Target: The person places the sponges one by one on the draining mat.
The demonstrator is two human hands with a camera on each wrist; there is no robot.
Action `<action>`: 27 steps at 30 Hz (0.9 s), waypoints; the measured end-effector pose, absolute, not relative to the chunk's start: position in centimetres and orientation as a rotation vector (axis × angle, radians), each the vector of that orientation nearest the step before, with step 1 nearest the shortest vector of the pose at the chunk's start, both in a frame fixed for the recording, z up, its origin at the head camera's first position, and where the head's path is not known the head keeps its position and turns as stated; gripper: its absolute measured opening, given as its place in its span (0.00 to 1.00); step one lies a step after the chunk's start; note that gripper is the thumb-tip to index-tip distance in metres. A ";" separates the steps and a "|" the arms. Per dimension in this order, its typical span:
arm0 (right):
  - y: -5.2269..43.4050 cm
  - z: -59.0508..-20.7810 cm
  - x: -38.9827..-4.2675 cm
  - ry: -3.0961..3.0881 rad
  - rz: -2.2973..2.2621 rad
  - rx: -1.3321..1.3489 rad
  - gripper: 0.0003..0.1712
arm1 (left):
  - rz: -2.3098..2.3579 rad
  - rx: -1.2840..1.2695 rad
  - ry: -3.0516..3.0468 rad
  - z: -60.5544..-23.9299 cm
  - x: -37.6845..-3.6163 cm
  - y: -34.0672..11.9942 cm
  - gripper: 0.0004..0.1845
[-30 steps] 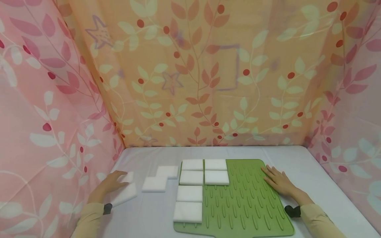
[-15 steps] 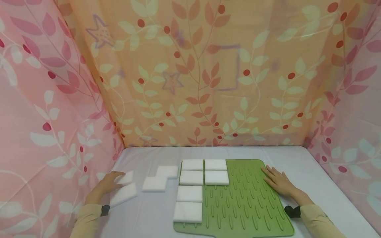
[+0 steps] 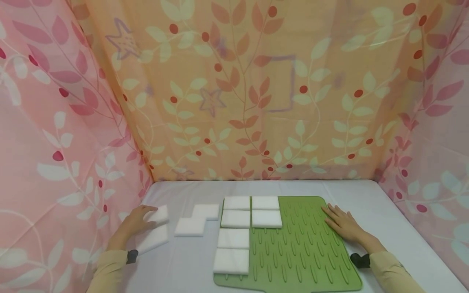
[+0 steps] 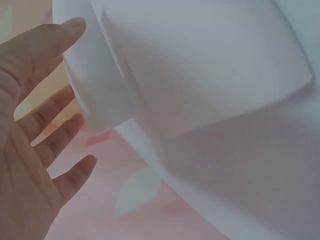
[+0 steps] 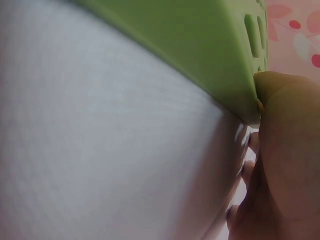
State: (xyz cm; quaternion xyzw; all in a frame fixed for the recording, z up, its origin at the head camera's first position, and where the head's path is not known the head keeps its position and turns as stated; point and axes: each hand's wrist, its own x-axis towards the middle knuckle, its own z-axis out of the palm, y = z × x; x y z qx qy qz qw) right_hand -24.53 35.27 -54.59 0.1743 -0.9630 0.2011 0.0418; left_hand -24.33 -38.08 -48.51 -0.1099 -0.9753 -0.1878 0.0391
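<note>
The left hand (image 3: 134, 222) has lifted the far edge of the white foam block (image 3: 159, 214) at its fingertips.

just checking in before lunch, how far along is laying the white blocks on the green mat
Six white blocks lie on the green mat. In hand: the left hand touches a block off the mat; the right hand rests flat on the mat. Left: four blocks off it, most of the mat bare.
</note>
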 end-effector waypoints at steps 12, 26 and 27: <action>35.0 -54.1 -24.3 -2.944 0.617 0.542 0.30 | -0.501 -0.459 -2.867 -47.9 -24.6 -35.4 0.25; 35.0 -54.1 -24.2 -2.941 0.612 0.548 0.30 | -0.505 -0.489 -2.868 -47.9 -24.8 -32.3 0.26; 35.1 -54.1 -24.2 -2.943 0.611 0.546 0.30 | -0.514 -0.494 -2.872 -47.8 -24.8 -32.0 0.27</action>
